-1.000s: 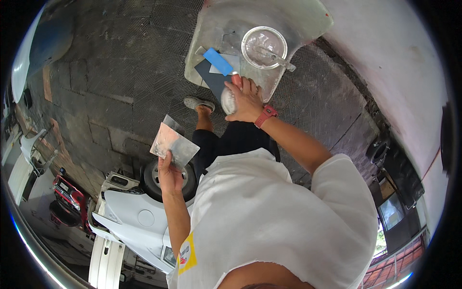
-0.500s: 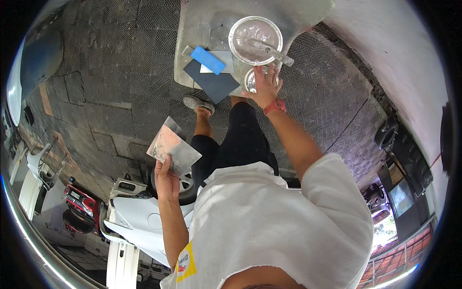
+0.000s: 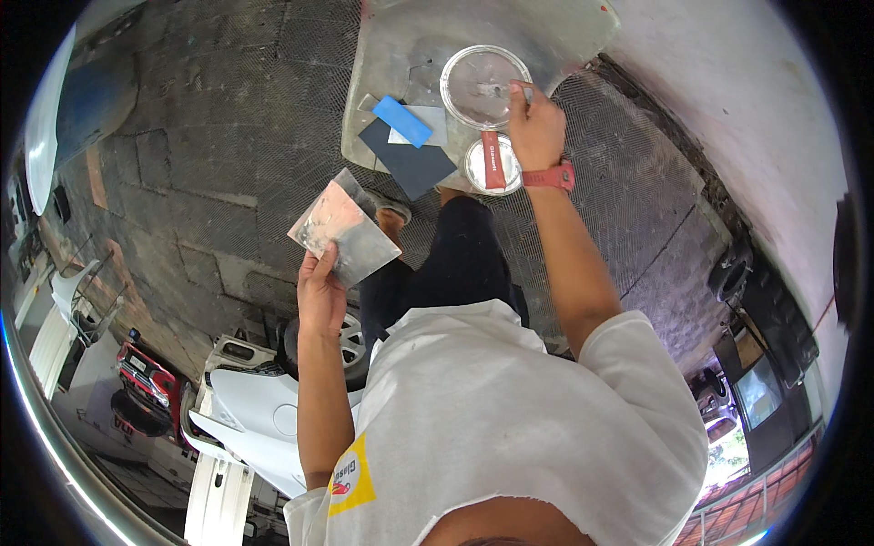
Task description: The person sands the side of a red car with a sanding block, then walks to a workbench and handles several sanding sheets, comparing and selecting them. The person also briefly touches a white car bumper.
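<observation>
My left hand [image 3: 322, 293] grips a thin square plate [image 3: 350, 227] by its near edge, thumb on top. Pink and grey smears cover the plate. My right hand [image 3: 539, 127] is closed at the right rim of a large round tin [image 3: 445, 89]. Between its fingers is a caked stick [image 3: 494, 89], mostly hidden by the hand, with its pale end over the tin's grey-pink contents. Just below, a smaller round tin [image 3: 512, 164] has a red flat spreader [image 3: 492, 156] lying across it, close to my right wrist.
Both tins stand on a worn, pale panel [image 3: 401, 55]. Left of them are a blue sanding block [image 3: 402, 122], a light sheet [image 3: 435, 123] and a dark sheet [image 3: 410, 162]. A white wall [image 3: 728, 82] runs along the right. White car parts [image 3: 250, 400] lie behind me at lower left.
My right hand has moved from the smaller tin up to the large one and closed on the stick. The red spreader now shows on the smaller tin. My left hand has lifted the plate slightly.
</observation>
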Available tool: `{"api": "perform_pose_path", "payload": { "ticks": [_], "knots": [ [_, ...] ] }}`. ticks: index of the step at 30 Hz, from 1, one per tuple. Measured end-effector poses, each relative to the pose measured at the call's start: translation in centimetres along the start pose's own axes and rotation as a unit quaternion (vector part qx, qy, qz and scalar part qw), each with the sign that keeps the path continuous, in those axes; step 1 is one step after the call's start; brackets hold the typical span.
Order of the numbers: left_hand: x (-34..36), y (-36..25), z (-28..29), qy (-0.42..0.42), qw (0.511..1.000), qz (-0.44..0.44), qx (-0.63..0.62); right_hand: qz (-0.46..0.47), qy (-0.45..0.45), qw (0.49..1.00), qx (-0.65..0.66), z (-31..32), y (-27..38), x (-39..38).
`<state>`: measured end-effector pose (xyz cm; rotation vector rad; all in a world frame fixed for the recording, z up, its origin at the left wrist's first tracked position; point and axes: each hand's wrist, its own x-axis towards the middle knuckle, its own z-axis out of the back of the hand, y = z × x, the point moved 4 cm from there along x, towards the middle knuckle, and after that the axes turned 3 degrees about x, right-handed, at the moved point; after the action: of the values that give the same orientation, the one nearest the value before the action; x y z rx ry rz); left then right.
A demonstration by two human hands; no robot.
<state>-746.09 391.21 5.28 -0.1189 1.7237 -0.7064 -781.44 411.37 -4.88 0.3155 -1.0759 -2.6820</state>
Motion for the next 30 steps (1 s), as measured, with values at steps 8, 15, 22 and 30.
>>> {"api": "perform_pose_path", "payload": {
  "ticks": [8, 15, 22, 30],
  "knots": [
    [3.4, -0.7, -3.2, -0.006, 0.999, -0.018, -0.027, -0.026, 0.047, 0.998, 0.045, -1.8, -2.6, -2.0],
    [10.1, -1.8, -11.4, 0.046, 0.993, -0.096, 0.058, -0.127, 0.031, 0.968, 0.214, 6.2, -2.5, -1.9],
    [16.4, -0.8, -17.9, 0.068, 0.908, -0.260, 0.322, -0.106, -0.001, 0.967, 0.230, 15.6, 1.6, -4.9],
    [15.5, -0.5, -22.7, 0.157, 0.954, -0.153, 0.204, -0.043, -0.065, 0.964, 0.255, 22.0, 6.1, -8.7]
  ]
}}
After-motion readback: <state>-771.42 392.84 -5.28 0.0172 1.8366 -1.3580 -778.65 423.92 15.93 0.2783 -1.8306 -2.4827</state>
